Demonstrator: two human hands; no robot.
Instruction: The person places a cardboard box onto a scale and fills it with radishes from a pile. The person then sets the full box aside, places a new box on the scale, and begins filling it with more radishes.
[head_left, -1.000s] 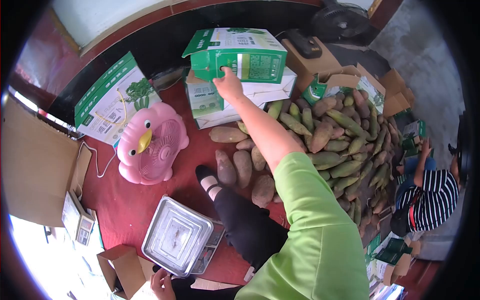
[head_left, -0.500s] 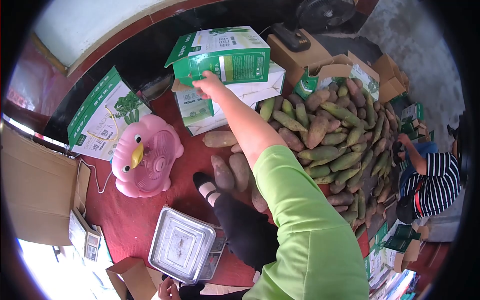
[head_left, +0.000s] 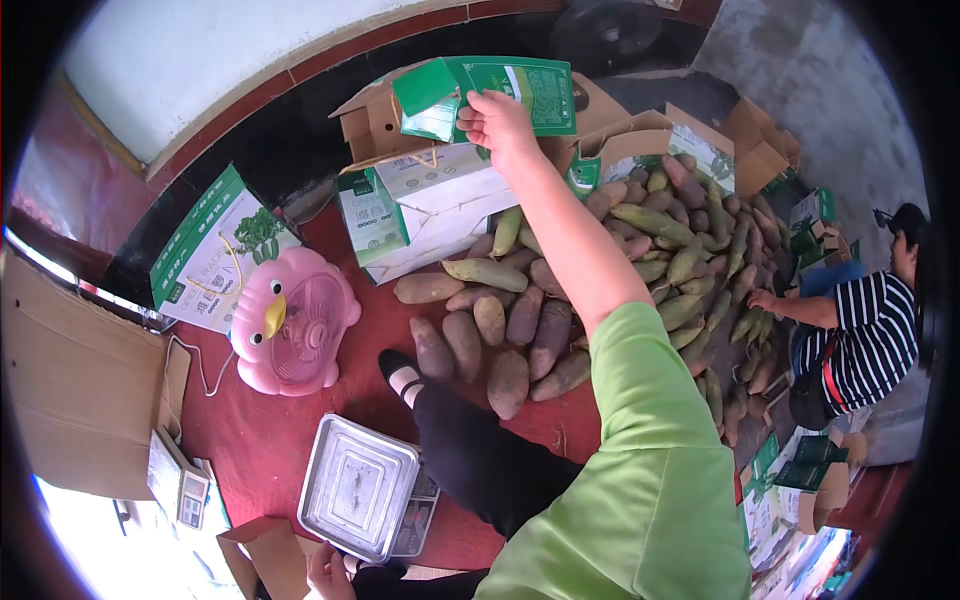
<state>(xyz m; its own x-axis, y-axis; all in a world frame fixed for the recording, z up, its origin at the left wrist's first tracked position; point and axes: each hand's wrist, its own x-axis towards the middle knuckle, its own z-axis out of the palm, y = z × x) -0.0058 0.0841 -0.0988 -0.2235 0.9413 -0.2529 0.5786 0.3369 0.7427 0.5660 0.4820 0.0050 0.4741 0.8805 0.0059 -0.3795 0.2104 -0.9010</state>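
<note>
My right hand (head_left: 490, 120) is closed on the near edge of a green and white carton (head_left: 525, 88), which is tilted above other packaging. Below it lies a white and green gift box (head_left: 455, 195) with a cord handle, on its side next to the radishes. At the bottom edge my left hand (head_left: 325, 574) is partly cut off, with its fingers curled; what they hold, if anything, cannot be made out. Close by are an open brown box (head_left: 262, 555) and a scale with a metal tray (head_left: 360, 487).
A large heap of long green and purplish radishes (head_left: 690, 240) covers the right side. A pink bird-shaped heater or fan (head_left: 295, 320) stands on the red floor mat (head_left: 260, 450). A flat carton (head_left: 215, 250) leans behind it. Another person (head_left: 865, 320) in stripes sits at far right.
My right hand has moved right with the green carton, lifting it off the white box and turning it. More radishes show beneath my arm. The other person's hand now reaches the heap.
</note>
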